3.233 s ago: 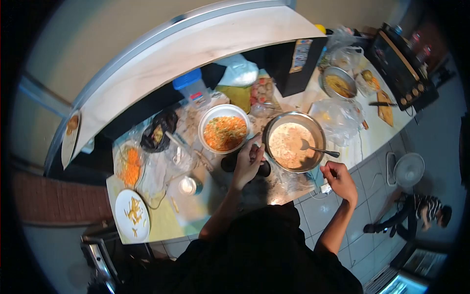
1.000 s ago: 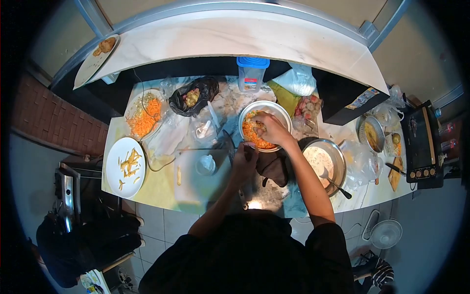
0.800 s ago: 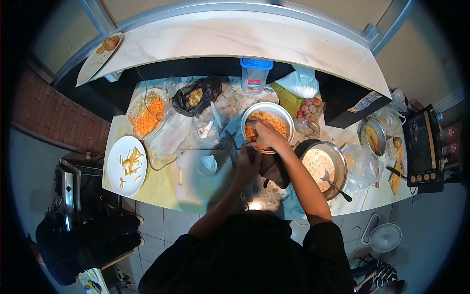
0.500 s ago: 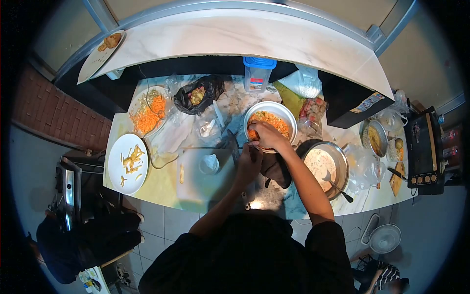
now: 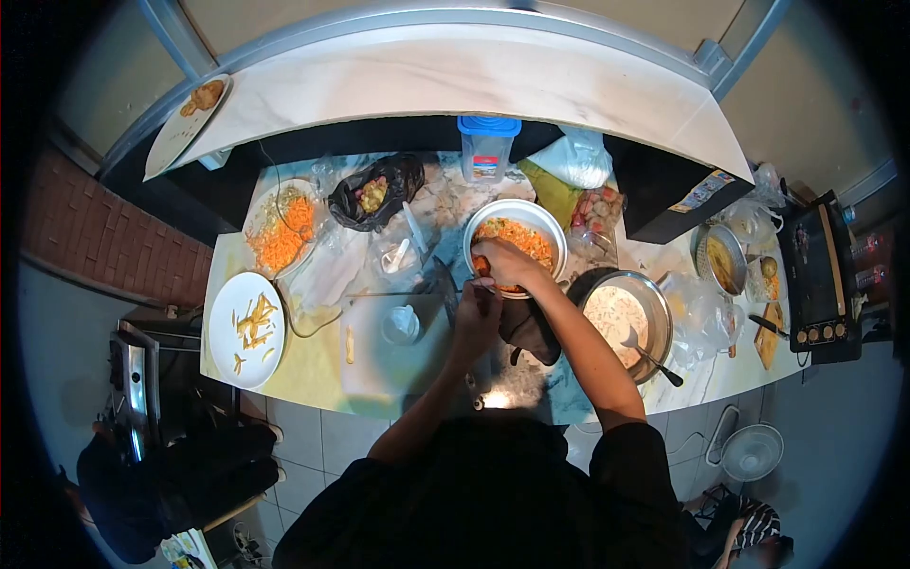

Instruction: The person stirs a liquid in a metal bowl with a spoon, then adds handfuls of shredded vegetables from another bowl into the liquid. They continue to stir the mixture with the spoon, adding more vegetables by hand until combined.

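A white bowl (image 5: 559, 248) of orange shredded carrot mixture (image 5: 519, 237) stands in front of me. My right hand (image 5: 512, 263) reaches into its near left side, fingers curled down around a clump of orange mixture that shows at the fingertips. Just below the rim, my left hand (image 5: 477, 318) is closed, its fingertips raised against those of my right hand. Whatever it pinches is hidden. A dark brown cloth-like item (image 5: 533, 334) lies under my right wrist. Left of my left hand, a dark knife blade (image 5: 445, 284) rests by the white cutting board (image 5: 370, 365).
A small translucent cup (image 5: 401, 325) sits on the board. Steel pot (image 5: 667, 327) with creamy liquid and a ladle (image 5: 654, 362) stands right. Plates of fries (image 5: 270, 365) and shredded carrot (image 5: 284, 242) are left. A blue-lidded container (image 5: 489, 152) stands behind. Two other people are at the sides.
The view has shifted slightly. My hands stay together at the bowl's near left edge, and more of the orange clump shows between the fingertips.
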`<state>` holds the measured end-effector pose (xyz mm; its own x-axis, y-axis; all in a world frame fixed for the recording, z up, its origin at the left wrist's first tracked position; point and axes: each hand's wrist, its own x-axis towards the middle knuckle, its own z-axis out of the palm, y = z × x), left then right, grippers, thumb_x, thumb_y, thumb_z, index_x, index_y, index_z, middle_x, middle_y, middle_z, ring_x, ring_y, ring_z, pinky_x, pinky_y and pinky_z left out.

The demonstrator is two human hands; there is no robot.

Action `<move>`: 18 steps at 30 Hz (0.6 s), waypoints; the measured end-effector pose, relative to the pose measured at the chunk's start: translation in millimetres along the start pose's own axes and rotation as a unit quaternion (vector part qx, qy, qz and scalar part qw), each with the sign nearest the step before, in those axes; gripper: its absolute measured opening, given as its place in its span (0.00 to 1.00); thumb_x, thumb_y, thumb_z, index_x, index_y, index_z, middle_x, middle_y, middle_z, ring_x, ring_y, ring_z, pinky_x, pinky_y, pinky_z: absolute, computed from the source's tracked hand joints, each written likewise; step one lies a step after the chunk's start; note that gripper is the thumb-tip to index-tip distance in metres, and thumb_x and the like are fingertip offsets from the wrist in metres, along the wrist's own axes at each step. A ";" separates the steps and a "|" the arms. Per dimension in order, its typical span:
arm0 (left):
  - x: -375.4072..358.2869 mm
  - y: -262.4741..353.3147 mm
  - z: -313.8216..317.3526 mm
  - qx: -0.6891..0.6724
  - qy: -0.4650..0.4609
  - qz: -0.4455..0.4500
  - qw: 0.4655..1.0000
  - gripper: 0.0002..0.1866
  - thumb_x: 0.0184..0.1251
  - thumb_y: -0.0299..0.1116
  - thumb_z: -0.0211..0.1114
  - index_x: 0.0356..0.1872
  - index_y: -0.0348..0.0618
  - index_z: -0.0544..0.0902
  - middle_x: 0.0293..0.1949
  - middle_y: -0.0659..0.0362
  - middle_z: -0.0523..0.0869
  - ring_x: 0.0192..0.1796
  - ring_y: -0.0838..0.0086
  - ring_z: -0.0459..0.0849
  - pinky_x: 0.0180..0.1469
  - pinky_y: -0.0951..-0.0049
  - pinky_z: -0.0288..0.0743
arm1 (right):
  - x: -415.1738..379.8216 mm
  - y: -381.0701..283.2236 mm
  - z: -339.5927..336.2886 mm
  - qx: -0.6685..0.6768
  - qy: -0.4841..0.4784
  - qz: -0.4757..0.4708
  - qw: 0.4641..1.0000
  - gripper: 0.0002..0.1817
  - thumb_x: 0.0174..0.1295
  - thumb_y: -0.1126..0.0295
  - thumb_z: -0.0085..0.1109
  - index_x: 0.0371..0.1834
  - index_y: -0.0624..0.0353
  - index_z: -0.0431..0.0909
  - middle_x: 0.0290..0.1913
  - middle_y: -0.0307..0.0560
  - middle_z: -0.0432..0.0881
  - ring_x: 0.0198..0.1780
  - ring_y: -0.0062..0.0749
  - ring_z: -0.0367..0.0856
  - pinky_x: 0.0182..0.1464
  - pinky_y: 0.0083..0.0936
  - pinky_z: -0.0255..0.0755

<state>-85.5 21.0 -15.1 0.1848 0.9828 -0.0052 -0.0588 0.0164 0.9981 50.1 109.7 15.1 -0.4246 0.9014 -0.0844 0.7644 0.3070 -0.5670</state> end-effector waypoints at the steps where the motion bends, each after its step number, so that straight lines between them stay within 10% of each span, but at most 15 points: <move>1: 0.6 -0.4 -0.1 0.000 -0.001 0.002 1.000 0.11 0.70 0.28 0.60 0.48 0.39 0.71 0.31 0.63 0.77 0.28 0.83 0.75 0.30 0.79 0.71 | 0.8 2.5 4.0 -0.003 0.011 -0.011 1.000 0.23 0.41 0.66 0.76 0.39 0.66 0.80 0.41 0.63 0.82 0.48 0.58 0.80 0.48 0.41 0.74; 18: -0.9 0.6 -0.9 -0.021 0.024 0.031 0.999 0.17 0.67 0.24 0.61 0.53 0.40 0.67 0.36 0.62 0.75 0.29 0.82 0.75 0.31 0.82 0.73 | -31.8 13.5 -15.9 0.139 0.138 0.022 0.980 0.19 0.47 0.81 0.64 0.46 0.69 0.81 0.46 0.64 0.83 0.50 0.53 0.82 0.53 0.35 0.73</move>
<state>-86.6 20.3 -14.6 0.1320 0.9899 0.0519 -0.1093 -0.0376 0.9933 81.6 90.0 23.1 -0.2185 0.9717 0.0898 0.6013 0.2065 -0.7718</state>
